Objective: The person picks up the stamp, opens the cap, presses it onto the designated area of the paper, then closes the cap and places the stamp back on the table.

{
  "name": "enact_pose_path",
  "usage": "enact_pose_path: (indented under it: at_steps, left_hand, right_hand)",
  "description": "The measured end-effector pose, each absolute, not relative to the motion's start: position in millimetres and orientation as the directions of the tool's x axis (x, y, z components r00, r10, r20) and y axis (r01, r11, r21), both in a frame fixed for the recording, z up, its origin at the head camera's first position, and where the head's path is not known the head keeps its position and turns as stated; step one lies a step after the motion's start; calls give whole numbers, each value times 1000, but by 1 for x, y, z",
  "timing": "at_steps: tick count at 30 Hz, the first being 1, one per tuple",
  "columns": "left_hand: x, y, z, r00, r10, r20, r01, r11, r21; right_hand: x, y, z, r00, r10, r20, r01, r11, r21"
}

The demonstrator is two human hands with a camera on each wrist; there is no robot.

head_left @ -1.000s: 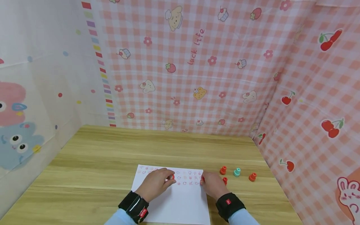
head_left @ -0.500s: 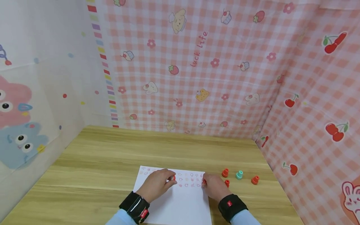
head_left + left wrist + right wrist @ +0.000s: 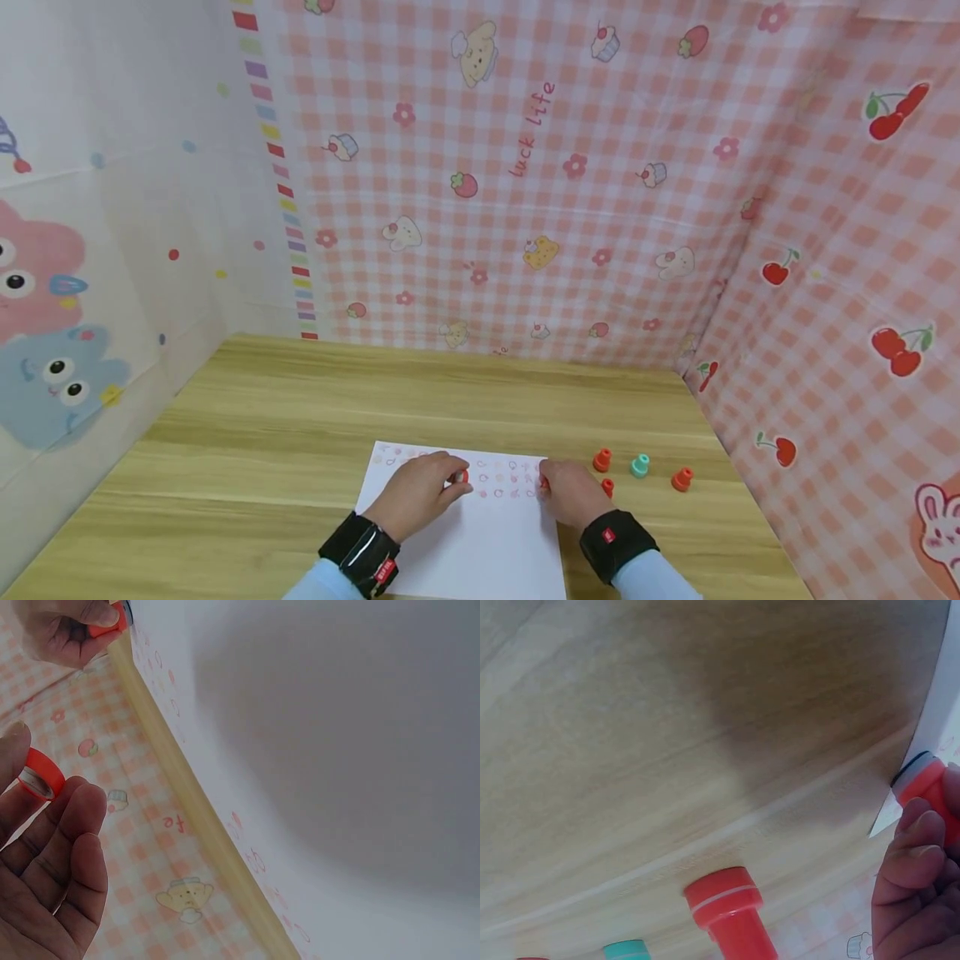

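In the head view a white sheet of paper (image 3: pixel 480 550) lies on the table, with rows of small red and pink printed marks along its far part. My left hand (image 3: pixel 420 496) is over the sheet's left half, pinching a hollow red stamp cap (image 3: pixel 46 776) between thumb and fingers. At the sheet's right edge my right hand (image 3: pixel 573 493) grips a red stamp (image 3: pixel 926 784), its dark-rimmed face down right at the paper. The fingers hide most of the stamp in the head view, and the left hand covers some marks.
Right of the paper stand several capped stamps: a red stamp (image 3: pixel 602 460), a teal stamp (image 3: pixel 640 466), another red stamp (image 3: pixel 682 479) and one partly hidden red stamp (image 3: pixel 607 487) close to the right hand. Patterned cloth (image 3: pixel 480 208) hangs behind the wooden table (image 3: pixel 262 417).
The head view has shifted slightly. My right hand has risen a little at the paper's right edge over the last half second; my left hand keeps its place with the cap.
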State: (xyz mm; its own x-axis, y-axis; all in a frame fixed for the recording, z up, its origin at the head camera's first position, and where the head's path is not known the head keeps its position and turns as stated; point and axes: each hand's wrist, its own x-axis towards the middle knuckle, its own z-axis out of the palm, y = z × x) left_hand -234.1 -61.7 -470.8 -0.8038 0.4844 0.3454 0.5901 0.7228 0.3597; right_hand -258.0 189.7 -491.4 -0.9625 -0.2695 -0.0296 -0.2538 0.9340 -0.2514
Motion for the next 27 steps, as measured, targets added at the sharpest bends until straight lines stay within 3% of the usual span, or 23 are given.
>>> enact_pose_path:
  at_steps: [27]
  left_hand:
    - [-234, -61, -474, -811, 478, 338, 581, 731, 359]
  right_hand:
    - [-260, 191, -492, -950, -308, -44, -291, 930, -226]
